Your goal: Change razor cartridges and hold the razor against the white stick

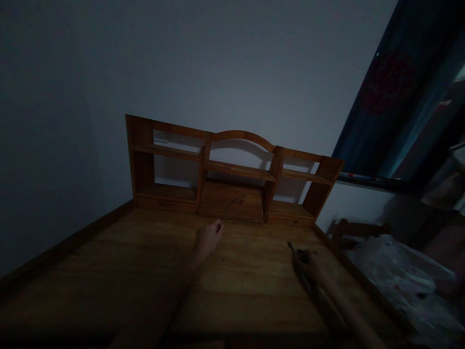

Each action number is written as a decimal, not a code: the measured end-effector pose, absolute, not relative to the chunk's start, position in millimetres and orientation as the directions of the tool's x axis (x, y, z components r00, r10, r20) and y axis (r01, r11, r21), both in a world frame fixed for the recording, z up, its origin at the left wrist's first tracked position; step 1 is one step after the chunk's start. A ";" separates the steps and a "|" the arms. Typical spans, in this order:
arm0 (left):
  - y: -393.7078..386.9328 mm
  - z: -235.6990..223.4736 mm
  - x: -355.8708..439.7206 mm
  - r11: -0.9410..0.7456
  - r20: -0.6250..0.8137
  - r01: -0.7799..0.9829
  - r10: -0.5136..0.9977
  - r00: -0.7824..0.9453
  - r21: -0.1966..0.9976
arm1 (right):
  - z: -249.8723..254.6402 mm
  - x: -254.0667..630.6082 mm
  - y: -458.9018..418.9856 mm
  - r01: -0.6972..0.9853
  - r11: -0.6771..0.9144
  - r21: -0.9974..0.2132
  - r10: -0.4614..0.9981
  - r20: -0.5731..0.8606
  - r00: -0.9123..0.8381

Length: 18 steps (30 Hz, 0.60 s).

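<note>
Dimly lit as it is, the room lets me make out two bare arms reaching over a wooden table (250,276). The left hand (208,238) is just above the tabletop, near its back, with its grip curled closed on what looks like a thin strand (234,200). That strand rises from the fingers in a curve, passing before the lower middle panel of a wooden shelf unit (240,169). Well apart from it, over the right part of the table, the right hand (310,264) has its fingers bent round a dark slender object (291,246), one end of which pokes out toward the shelf unit. Blur and gloom keep me from telling what that object is, or whether it touches the wood.

Along the back of the table the shelf unit stands against a pale wall (236,63), its top arched in the centre. To the right hangs a dark blue curtain (366,121) with a reddish round pattern. Below it, beside the table, crumpled clear plastic (395,271) lies in front of a wooden rail (359,228).
</note>
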<state>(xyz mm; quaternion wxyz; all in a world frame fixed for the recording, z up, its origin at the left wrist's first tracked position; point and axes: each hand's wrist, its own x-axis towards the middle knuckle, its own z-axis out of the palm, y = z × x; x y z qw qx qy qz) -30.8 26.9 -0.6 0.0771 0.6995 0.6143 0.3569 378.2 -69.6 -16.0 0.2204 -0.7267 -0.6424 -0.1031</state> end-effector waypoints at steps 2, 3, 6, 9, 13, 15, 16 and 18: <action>26.3 -1.0 -31.5 -0.264 0.413 0.795 0.910 0.019 0.545 | -13.9 348.1 -59.3 0.979 -0.042 -0.200 0.908 0.400 0.121; 26.5 -1.5 -31.9 -0.278 0.420 0.792 0.907 0.030 0.543 | -12.4 331.4 -54.6 0.979 -0.010 -0.205 0.914 0.395 0.092; 27.7 -2.3 -32.3 -0.290 0.434 0.795 0.900 0.037 0.533 | -8.2 276.3 -44.4 0.946 0.144 -0.290 0.936 0.350 -0.035; 28.4 -2.3 -30.9 -0.286 0.430 0.797 0.902 0.037 0.532 | -7.6 218.2 -41.9 0.879 0.251 -0.405 0.930 0.353 -0.103; 28.7 -2.4 -28.3 -0.271 0.419 0.802 0.908 0.029 0.533 | -9.3 156.3 -40.8 0.819 0.337 -0.465 0.917 0.360 -0.173; 28.8 -1.8 -27.9 -0.269 0.415 0.803 0.909 0.030 0.532 | -6.7 141.2 -35.3 0.805 0.349 -0.479 0.918 0.348 -0.191; 28.7 -1.0 -28.0 -0.269 0.411 0.802 0.911 0.032 0.533 | -3.8 138.7 -30.7 0.800 0.350 -0.487 0.919 0.342 -0.194; 27.9 1.4 -28.2 -0.268 0.378 0.790 0.924 0.050 0.551 | 4.1 143.4 -18.3 0.794 0.338 -0.505 0.923 0.344 -0.174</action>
